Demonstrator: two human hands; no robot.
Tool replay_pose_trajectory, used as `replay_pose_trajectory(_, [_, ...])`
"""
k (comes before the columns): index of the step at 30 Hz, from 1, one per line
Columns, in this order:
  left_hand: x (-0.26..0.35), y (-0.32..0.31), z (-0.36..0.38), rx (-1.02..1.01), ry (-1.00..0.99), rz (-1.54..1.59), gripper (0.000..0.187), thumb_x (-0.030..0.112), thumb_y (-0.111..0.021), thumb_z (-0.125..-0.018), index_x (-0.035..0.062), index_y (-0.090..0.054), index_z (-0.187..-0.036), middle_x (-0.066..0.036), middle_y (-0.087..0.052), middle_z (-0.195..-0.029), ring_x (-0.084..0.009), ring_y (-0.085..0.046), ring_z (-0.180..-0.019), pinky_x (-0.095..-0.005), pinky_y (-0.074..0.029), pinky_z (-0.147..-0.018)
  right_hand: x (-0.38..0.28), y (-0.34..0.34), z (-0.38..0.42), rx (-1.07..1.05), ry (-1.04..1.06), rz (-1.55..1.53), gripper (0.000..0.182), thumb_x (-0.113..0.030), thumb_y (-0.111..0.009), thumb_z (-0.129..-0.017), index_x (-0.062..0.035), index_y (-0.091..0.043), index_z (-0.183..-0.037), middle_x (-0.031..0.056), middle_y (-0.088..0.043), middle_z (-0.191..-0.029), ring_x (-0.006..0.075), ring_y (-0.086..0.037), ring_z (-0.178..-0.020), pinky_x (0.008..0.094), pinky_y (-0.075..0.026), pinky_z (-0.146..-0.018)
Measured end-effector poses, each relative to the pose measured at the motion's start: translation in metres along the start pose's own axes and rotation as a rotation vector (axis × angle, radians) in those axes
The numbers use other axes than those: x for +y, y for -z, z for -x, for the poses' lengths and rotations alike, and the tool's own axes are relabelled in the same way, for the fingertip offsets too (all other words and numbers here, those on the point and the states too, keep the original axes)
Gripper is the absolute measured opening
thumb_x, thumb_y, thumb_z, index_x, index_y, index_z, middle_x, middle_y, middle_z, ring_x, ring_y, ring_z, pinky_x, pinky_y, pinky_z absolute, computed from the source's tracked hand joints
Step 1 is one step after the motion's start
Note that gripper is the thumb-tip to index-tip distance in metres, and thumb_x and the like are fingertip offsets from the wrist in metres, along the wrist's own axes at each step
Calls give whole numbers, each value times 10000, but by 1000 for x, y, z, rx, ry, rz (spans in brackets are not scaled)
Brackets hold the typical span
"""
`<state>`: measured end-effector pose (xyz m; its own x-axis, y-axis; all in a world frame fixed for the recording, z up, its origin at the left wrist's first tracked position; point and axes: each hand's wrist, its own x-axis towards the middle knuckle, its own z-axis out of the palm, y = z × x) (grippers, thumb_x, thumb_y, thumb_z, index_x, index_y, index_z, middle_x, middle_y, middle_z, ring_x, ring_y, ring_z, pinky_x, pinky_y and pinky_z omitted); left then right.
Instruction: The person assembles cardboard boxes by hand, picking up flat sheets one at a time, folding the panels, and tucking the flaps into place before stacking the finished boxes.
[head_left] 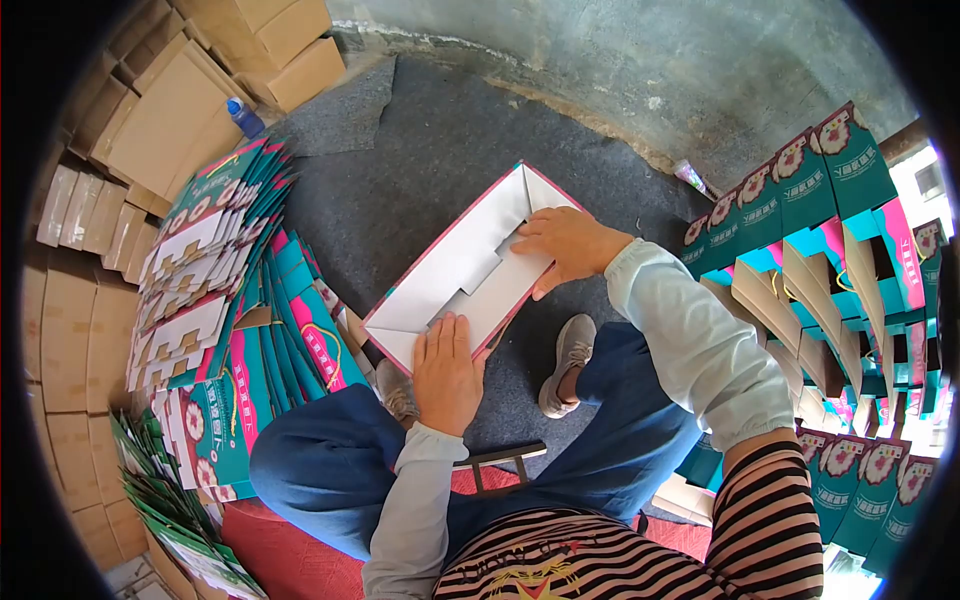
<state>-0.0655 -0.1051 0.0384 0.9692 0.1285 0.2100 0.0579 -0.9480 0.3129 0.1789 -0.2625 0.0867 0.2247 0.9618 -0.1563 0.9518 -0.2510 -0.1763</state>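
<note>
An open cardboard gift box [440,260] is held tilted above the floor between my knees, its white inside facing up and its rim pink. Inside it, white interlocking flaps [480,278] meet along the bottom, with a dark gap between them. My left hand [447,380] grips the near end, fingers lying straight over the edge onto the flaps. At the far right end my right hand [570,243] clasps the side wall, with its fingers inside the box and its thumb on the outer side.
Flat folded green and pink cartons [210,260] are stacked at my left. Set-up green boxes [780,205] stand in rows at my right. Brown cartons [180,110] line the left side; a blue bottle [244,117] stands near them. A concrete wall [620,60] is ahead.
</note>
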Motion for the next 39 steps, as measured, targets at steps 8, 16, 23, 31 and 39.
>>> replay_pose_trajectory(8, [2, 14, 4, 216, -55, 176, 524, 254, -620, -858, -4, -476, -1291, -222, -461, -1325, -368, -444, -1216, -473, -332, -1031, -3, 19, 9, 74, -134, -239, 569, -494, -717, -731, -69, -628, -1098, 143, -585, -1156, 339, -530, -1110, 391, -430, -935])
replay_pose_trajectory(16, [-63, 8, 7, 396, 898, 1194, 626, 522, -483, -912, 44, -489, -1316, -155, -486, -1341, -320, -444, -1240, -395, -353, -1023, 58, -14, 11, 493, -724, -696, 643, -583, -423, -914, -12, -627, -1128, 206, -608, -1144, 334, -572, -1066, 386, -397, -956])
replay_pose_trajectory(23, [-87, 1, 10, -82, 1198, 1954, 647, 592, -419, -885, 106, -520, -1300, -79, -594, -1233, -231, -546, -1128, -400, -410, -937, 71, -23, 3, 228, -818, -1274, 804, -695, -312, -907, -18, -587, -1240, 134, -554, -1284, 242, -531, -1144, 331, -340, -1014])
replay_pose_trajectory(31, [-57, 25, 12, 310, 392, 1649, 621, 246, -523, -861, 27, -346, -1414, -112, -396, -1433, -229, -383, -1318, -347, -328, -1054, 57, 13, 36, 391, -707, -1554, 653, -655, -367, -916, -87, -626, -1105, 55, -649, -1053, 175, -592, -999, 348, -411, -934])
replay_pose_trajectory(39, [-67, 13, 23, 449, 812, 1647, 715, 615, -408, -927, 99, -349, -1419, -83, -416, -1409, -238, -417, -1279, -375, -314, -1046, 64, -17, 45, 280, -770, -1468, 746, -644, -349, -914, -88, -393, -1409, 154, -475, -1372, 314, -450, -1255, 488, -373, -1016])
